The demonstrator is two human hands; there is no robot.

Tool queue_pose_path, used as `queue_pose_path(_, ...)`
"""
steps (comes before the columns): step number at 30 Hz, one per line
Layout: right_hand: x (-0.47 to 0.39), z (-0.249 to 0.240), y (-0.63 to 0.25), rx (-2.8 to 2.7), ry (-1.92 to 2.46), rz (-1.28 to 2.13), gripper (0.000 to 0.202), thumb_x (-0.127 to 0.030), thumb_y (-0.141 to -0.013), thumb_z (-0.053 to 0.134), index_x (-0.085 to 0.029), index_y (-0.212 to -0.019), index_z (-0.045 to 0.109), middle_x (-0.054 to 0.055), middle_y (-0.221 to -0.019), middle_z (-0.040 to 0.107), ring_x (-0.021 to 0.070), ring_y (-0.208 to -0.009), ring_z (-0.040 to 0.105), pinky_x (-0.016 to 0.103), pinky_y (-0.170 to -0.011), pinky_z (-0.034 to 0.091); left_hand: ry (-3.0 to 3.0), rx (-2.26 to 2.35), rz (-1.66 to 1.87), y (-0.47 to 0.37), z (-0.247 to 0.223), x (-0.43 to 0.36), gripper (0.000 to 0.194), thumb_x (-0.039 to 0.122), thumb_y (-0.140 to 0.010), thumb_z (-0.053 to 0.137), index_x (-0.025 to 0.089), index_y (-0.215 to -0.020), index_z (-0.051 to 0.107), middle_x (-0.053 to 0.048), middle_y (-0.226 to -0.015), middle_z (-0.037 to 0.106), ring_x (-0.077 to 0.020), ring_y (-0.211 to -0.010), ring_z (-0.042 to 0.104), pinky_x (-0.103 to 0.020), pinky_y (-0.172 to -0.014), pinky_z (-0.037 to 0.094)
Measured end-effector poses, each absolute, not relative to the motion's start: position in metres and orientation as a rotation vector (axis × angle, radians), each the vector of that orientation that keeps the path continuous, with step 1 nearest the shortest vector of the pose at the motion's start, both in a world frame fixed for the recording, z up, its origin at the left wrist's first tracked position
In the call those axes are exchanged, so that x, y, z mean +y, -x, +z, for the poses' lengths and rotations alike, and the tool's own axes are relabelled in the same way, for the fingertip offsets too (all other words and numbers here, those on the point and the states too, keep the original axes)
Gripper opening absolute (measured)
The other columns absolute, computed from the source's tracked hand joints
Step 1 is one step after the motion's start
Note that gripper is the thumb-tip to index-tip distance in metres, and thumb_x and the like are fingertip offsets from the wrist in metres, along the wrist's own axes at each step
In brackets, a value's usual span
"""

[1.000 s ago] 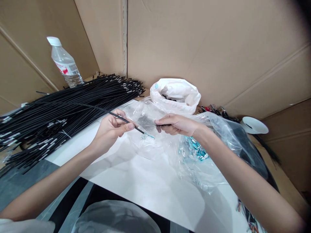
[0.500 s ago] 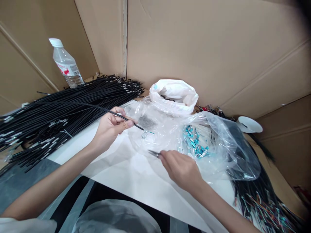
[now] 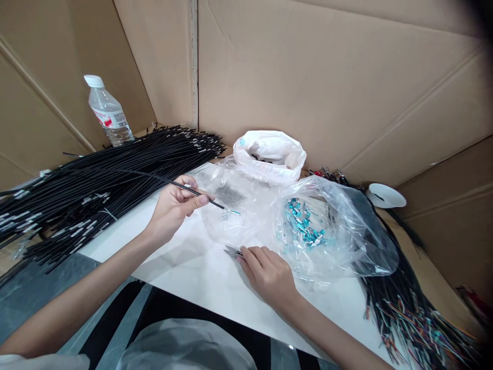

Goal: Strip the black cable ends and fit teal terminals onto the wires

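Note:
Between the thumb and fingers of my left hand point(image 3: 179, 205) is a black cable point(image 3: 196, 192), its far end pointing right over the clear plastic. Blue and silvery strands point(image 3: 231, 211) stick out of that cable end. My right hand point(image 3: 267, 272), lower and to the right, is closed around small scissors point(image 3: 232, 252); their pointed blades are slightly apart and their handles are mostly hidden. The blades are below the cable end and do not touch it. Right of them, blue and silver foil scraps point(image 3: 306, 223) lie in a clear plastic bag point(image 3: 358, 241).
A heap of black cables point(image 3: 154, 154) fills the left, with a water bottle point(image 3: 110, 115) behind. A white bag point(image 3: 269, 141) stands at the back. On the right are a white bowl point(image 3: 387, 196) and cables with coloured wire ends point(image 3: 419, 318). Cardboard walls point(image 3: 327, 77) enclose the white table point(image 3: 200, 288).
My right hand has moved left and slightly down with the scissors, whose blades now show more apart. My left hand keeps its hold on the cable. The whole view has shifted slightly.

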State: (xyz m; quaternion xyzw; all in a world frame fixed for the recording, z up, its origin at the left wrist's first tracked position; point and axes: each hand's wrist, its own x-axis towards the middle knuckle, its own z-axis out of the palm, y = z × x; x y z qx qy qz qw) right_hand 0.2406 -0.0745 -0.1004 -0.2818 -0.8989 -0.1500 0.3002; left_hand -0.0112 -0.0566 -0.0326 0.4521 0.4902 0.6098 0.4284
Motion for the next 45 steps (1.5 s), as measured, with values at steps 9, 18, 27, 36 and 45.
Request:
queue_pose_path(9, -0.04, -0.012, -0.22, -2.318, 0.742, 0.075, 0.017, -0.025, -0.099, 0.059, -0.016, -0.097, 0.073, 0.005, -0.086, 0.074, 0.0169, -0.078, 0.068, 0.028, -0.067, 0.046, -1.192, 1.1, 1.472, 0.005, -0.04, -0.053, 0.044, 0.033, -0.07, 0.087, 0.021, -0.089, 0.049, -0.002, -0.073, 0.077, -0.0066, -0.044, 0.038, -0.021, -0.044, 0.026)
queue_pose_path(18, -0.007, 0.006, -0.214, -2.424, 0.735, 1.223, 0.021, -0.029, -0.099, 0.055, -0.016, -0.086, 0.065, 0.001, -0.081, 0.06, 0.0144, -0.076, 0.051, 0.029, -0.071, 0.035, -1.26, 0.999, 1.444, 0.009, -0.044, -0.052, 0.032, 0.031, -0.07, 0.088, 0.016, -0.084, 0.064, -0.003, -0.074, 0.076, -0.0061, -0.046, 0.044, -0.021, -0.043, 0.025)
queue_pose_path(27, -0.041, -0.036, -0.19, -0.928, 0.175, 2.787, 0.043, -0.032, -0.073, 0.086, -0.018, -0.075, 0.046, -0.007, -0.069, 0.033, 0.0064, -0.058, 0.032, 0.016, -0.053, 0.034, -1.333, 0.824, 1.533, 0.006, -0.043, -0.043, 0.021, 0.031, -0.073, 0.088, 0.016, -0.076, 0.073, -0.004, -0.09, 0.07, -0.0142, -0.085, 0.064, -0.023, -0.081, 0.052)
queue_pose_path(36, -0.048, -0.042, -0.177, -1.104, 0.203, 2.555, 0.042, -0.05, -0.083, 0.077, -0.022, -0.082, 0.047, -0.009, -0.064, 0.042, 0.0056, -0.045, 0.044, 0.017, -0.041, 0.045, -1.1, 0.745, 1.499, -0.001, -0.032, -0.05, 0.04, 0.033, -0.07, 0.091, 0.019, -0.089, 0.058, 0.001, -0.072, 0.074, -0.0097, -0.063, 0.064, -0.016, -0.062, 0.05)
queue_pose_path(45, -0.013, -0.012, -0.204, -1.956, 0.816, 1.469, 0.022, -0.039, -0.096, 0.057, -0.021, -0.086, 0.049, -0.006, -0.061, 0.052, 0.0111, -0.05, 0.056, 0.025, -0.051, 0.045, -0.845, 0.823, 1.534, -0.008, -0.027, -0.045, 0.035, 0.027, -0.072, 0.089, 0.018, -0.093, 0.062, 0.0, -0.091, 0.075, -0.0103, -0.081, 0.069, -0.018, -0.074, 0.057)
